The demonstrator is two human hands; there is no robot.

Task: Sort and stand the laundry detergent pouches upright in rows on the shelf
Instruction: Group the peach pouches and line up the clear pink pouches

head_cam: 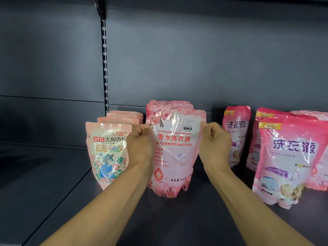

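A pink floral detergent pouch [174,153] stands upright at the front of a middle row on the dark shelf [177,219]. My left hand [141,141] pinches its upper left edge and my right hand [215,142] pinches its upper right edge. More pouches of the same kind stand behind it. To the left, a row of peach pouches [108,153] with a blue flower print stands upright. To the right are darker pink pouches: one upright at the back [237,134] and a larger one in front [287,164], leaning slightly.
The grey back panel [195,59] has a slotted upright rail [104,68] just left of the middle row. The left shelf bay [35,166] holds nothing in view. Further pink pouches crowd the far right edge [319,157].
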